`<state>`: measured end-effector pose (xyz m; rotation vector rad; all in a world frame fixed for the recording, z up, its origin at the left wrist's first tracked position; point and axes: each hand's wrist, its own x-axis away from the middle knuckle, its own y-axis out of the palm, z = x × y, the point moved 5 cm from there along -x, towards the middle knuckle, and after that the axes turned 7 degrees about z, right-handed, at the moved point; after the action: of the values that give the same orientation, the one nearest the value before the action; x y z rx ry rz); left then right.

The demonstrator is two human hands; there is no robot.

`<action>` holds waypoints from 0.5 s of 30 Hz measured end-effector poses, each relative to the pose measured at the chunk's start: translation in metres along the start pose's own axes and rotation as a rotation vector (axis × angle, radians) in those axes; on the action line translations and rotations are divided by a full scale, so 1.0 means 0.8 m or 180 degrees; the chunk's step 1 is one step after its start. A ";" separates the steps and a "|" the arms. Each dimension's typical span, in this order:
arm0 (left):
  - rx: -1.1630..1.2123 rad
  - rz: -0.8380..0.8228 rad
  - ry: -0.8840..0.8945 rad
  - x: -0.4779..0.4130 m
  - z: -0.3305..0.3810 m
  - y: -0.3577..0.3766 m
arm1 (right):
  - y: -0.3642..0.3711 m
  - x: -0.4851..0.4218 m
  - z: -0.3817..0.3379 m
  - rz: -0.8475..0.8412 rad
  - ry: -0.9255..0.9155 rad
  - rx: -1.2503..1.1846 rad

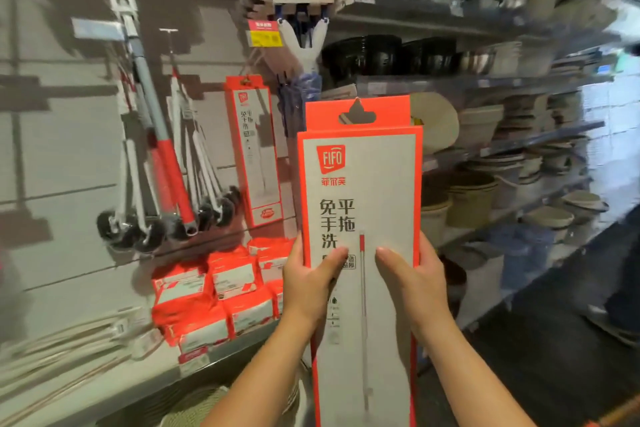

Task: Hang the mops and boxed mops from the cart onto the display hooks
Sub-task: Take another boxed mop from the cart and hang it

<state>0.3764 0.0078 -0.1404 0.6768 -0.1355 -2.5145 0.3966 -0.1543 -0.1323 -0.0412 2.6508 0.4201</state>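
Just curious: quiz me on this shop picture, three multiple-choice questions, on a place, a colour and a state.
1. Where is the second boxed mop? A. hanging, left of the held one. B. on the floor. C. in a cart.
2. What colour edges the held boxed mop? A. blue. B. orange-red. C. green.
3. How is the held boxed mop supported? A. on a hook. B. by one hand. C. by both hands.
Answers: 1 A, it hangs by its tab; 2 B, its border is orange-red; 3 C, the left hand and right hand grip its sides.
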 end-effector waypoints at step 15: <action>-0.0243 0.0715 0.0480 -0.109 -0.013 -0.011 | 0.074 -0.134 0.063 -0.0789 0.0275 -0.0572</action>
<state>0.4418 0.0606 -0.1134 0.7719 -0.0575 -2.2344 0.5086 -0.0867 -0.1110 -0.4482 2.6387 0.5814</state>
